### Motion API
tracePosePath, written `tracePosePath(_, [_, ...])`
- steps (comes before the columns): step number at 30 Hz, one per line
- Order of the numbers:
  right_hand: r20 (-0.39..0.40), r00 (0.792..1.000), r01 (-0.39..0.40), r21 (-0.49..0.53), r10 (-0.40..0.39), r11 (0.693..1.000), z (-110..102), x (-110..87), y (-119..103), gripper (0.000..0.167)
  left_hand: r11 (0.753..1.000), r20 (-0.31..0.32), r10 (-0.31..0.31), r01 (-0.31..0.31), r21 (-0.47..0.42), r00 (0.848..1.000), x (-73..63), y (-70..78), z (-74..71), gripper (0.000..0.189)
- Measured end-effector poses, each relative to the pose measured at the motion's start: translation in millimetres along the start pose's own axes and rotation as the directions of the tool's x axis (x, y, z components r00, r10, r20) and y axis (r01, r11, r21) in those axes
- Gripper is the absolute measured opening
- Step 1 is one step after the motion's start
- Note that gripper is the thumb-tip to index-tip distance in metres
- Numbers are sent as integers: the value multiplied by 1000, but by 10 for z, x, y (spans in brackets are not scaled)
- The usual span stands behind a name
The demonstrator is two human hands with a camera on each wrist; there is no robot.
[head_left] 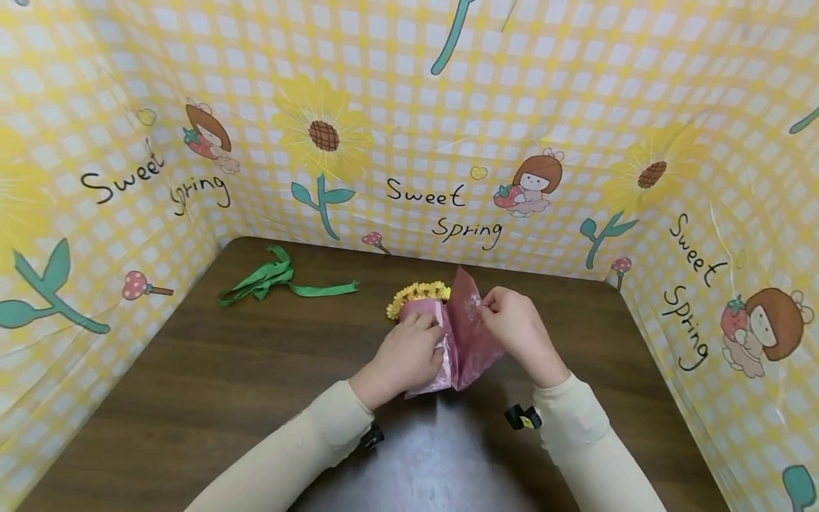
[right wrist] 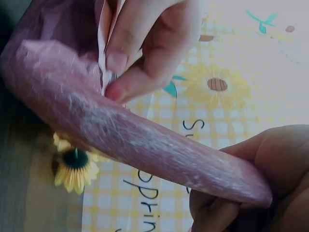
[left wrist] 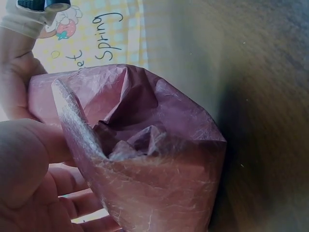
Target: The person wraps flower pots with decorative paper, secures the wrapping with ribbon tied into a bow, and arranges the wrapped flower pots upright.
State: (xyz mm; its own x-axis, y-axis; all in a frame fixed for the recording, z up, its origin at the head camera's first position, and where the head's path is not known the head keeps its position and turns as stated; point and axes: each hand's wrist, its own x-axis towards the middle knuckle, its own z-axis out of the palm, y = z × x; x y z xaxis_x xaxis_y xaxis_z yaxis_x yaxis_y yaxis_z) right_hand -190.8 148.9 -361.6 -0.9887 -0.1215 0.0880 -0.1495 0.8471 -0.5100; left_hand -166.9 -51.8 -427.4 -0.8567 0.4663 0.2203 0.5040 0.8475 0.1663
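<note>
Yellow-and-white checked cloth [head_left: 409, 128] fills the top and both sides of your head view, above the dark wooden table [head_left: 192, 398] that spreads across the lower frame. Your pink wrapping paper [head_left: 473, 345] is on the table just right of centre, folded, with one flap raised. Your left hand [head_left: 412, 352] pinches its left part; your right hand [head_left: 521, 323] holds the raised flap (the right wrist view shows both grips). Green ribbon [head_left: 262, 281] lies loosely looped left of centre. Small yellow flowers [head_left: 419, 290] show at the paper's upper left edge.
</note>
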Motion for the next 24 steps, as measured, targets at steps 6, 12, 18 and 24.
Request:
tracePosePath(6, [4,999,39,61,-39,997,54,25,-106,13,999,-3,21,-21,24,1000,-23,1,-18,27])
tracePosePath(12, [15,996,83,121,-85,989,116,42,-184,12,998,-15,38,-37,47,999,-38,4,1,26])
tracePosePath(18, [69,992,93,203,-109,975,193,64,-254,12,995,-85,73,-66,75,994,-57,2,51,23])
tracePosePath(24, [142,981,85,298,-132,951,260,75,-335,11,997,-124,50,-41,71,991,-87,-2,81,25])
